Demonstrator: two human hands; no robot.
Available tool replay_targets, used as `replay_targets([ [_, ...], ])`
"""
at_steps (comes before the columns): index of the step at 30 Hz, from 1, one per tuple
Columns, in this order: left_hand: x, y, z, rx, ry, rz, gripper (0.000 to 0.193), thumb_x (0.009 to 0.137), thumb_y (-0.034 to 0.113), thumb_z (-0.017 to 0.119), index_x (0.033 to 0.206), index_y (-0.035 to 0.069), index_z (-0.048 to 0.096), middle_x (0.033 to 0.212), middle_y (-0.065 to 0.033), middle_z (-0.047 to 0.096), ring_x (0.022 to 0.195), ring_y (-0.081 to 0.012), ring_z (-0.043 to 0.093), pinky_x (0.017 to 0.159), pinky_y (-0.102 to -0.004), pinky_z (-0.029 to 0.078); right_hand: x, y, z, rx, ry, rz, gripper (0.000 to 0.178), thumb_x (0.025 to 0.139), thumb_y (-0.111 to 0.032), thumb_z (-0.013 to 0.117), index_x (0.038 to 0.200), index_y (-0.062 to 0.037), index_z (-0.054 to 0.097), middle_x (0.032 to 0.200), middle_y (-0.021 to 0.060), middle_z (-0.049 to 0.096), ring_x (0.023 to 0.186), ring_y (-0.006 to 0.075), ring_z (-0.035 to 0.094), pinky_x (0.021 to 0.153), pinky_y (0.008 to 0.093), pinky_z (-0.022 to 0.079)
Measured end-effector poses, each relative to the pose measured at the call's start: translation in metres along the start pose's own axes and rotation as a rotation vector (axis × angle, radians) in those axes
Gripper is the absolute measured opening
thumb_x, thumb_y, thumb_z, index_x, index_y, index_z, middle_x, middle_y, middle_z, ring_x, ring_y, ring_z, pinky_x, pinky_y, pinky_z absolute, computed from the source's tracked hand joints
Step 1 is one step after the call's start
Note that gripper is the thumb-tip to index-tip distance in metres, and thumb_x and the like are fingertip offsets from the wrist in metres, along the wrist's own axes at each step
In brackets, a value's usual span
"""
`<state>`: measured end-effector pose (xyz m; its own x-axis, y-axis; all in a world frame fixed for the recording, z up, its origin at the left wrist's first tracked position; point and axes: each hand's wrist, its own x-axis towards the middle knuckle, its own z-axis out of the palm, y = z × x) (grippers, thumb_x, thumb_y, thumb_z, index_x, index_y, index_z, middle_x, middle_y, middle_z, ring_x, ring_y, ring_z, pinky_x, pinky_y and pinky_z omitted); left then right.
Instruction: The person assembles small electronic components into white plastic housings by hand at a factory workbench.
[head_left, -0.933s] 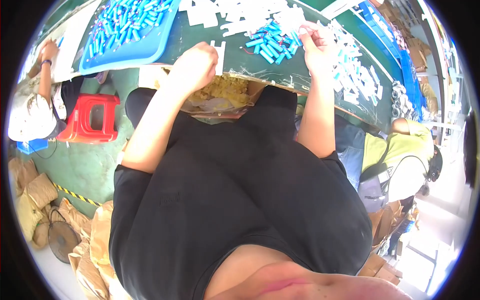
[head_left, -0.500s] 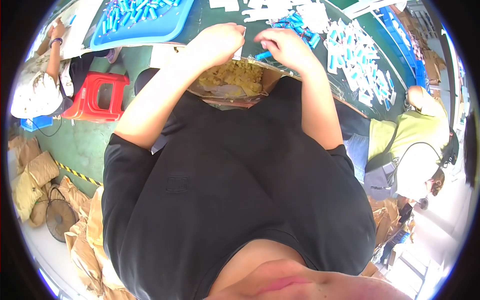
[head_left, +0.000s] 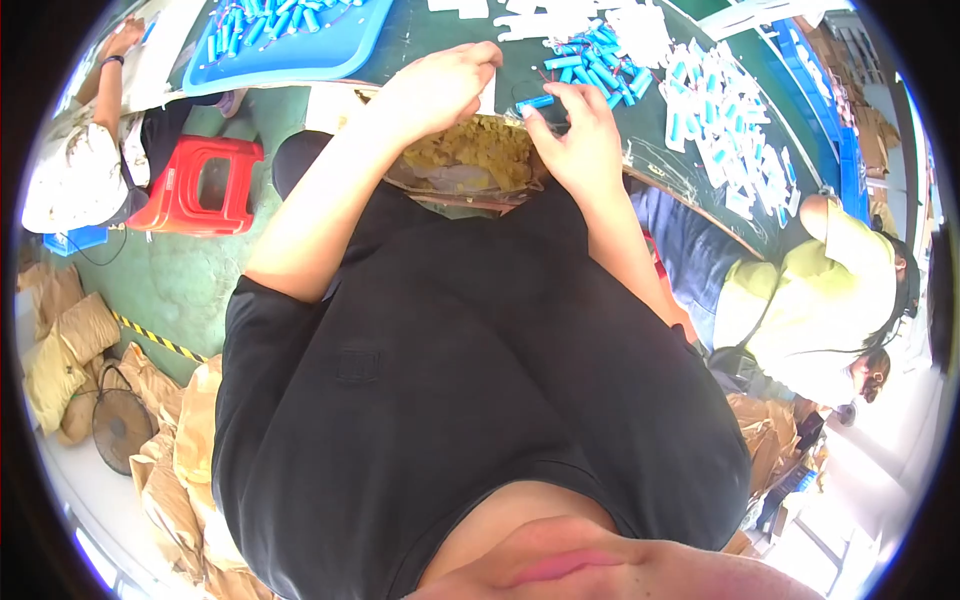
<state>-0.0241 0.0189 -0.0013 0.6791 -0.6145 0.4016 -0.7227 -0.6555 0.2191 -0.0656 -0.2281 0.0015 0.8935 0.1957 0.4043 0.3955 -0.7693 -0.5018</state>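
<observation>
My left hand is closed in a pinch above the table's near edge, with a narrow white card showing beside its fingertips. To its right, the thumb and forefinger of my right hand are bent round a blue cylindrical battery with thin wires. Part of the grip is hard to make out. Just beyond this hand lies a heap of similar blue batteries. Farther right spreads a pile of white pieces with blue batteries on them.
A blue tray of batteries stands at the far left of the green table. Below the table edge is an open box of yellow material. A red stool and one person are at left, another person at right.
My right hand has turned and drawn nearer, its thumb and forefinger now round the battery. My left hand stays nearly in place. The person at right has shifted.
</observation>
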Motion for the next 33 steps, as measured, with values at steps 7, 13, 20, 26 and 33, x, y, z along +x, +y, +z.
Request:
replay_targets([
  [7, -0.005, 0.001, 0.008, -0.122, 0.138, -0.142, 0.019, 0.095, 0.003, 0.064, 0.112, -0.004, 0.061, 0.133, -0.0142, 0.063, 0.105, -0.0395, 0.071, 0.088, -0.0480, 0.060, 0.009, -0.001, 0.016, -0.123, 0.062, -0.100, 0.032, 0.083, -0.029, 0.086, 0.105, -0.0080, 0.078, 0.108, 0.0100, 0.074, 0.104, 0.0326, 0.070, 0.088, 0.0436, 0.060],
  [13, -0.007, 0.001, 0.030, -0.322, 0.492, -0.193, 0.013, 0.094, -0.003, 0.065, 0.105, 0.001, 0.058, 0.126, -0.0170, 0.066, 0.109, -0.0387, 0.069, 0.095, -0.0440, 0.057, 0.036, 0.003, 0.027, 0.271, 0.185, -0.330, 0.031, 0.076, -0.012, 0.086, 0.106, -0.0070, 0.080, 0.114, 0.0108, 0.078, 0.102, 0.0324, 0.070, 0.093, 0.0433, 0.057],
  [20, -0.026, 0.003, 0.025, -0.832, 1.035, -0.157, 0.006, 0.105, -0.003, 0.055, 0.108, 0.002, 0.059, 0.115, -0.0141, 0.066, 0.092, -0.0225, 0.073, 0.086, -0.0368, 0.062, 0.048, 0.003, 0.040, 0.301, 0.022, -0.450, 0.029, 0.076, -0.011, 0.086, 0.104, -0.0091, 0.082, 0.120, 0.0088, 0.077, 0.106, 0.0304, 0.068, 0.094, 0.0419, 0.058],
  [26, -0.109, -0.013, 0.018, -1.890, -0.076, -0.448, 0.018, 0.098, 0.017, 0.071, 0.101, 0.002, 0.061, 0.107, -0.0132, 0.072, 0.072, -0.0222, 0.073, 0.069, -0.0360, 0.062, 0.047, 0.005, 0.048, 0.298, -0.127, -0.489, 0.029, 0.075, -0.013, 0.087, 0.104, -0.0085, 0.082, 0.117, 0.0089, 0.076, 0.098, 0.0297, 0.065, 0.089, 0.0416, 0.059],
  [33, -0.126, -0.031, 0.142, -0.119, -0.206, -0.834, 0.034, 0.091, 0.013, 0.072, 0.120, -0.002, 0.061, 0.123, -0.0247, 0.067, 0.104, -0.0355, 0.074, 0.089, -0.0425, 0.063, 0.039, -0.004, 0.035, 0.254, -0.097, -0.509, 0.040, 0.076, -0.020, 0.094, 0.111, -0.0079, 0.079, 0.125, 0.0096, 0.074, 0.102, 0.0297, 0.066, 0.090, 0.0411, 0.057],
])
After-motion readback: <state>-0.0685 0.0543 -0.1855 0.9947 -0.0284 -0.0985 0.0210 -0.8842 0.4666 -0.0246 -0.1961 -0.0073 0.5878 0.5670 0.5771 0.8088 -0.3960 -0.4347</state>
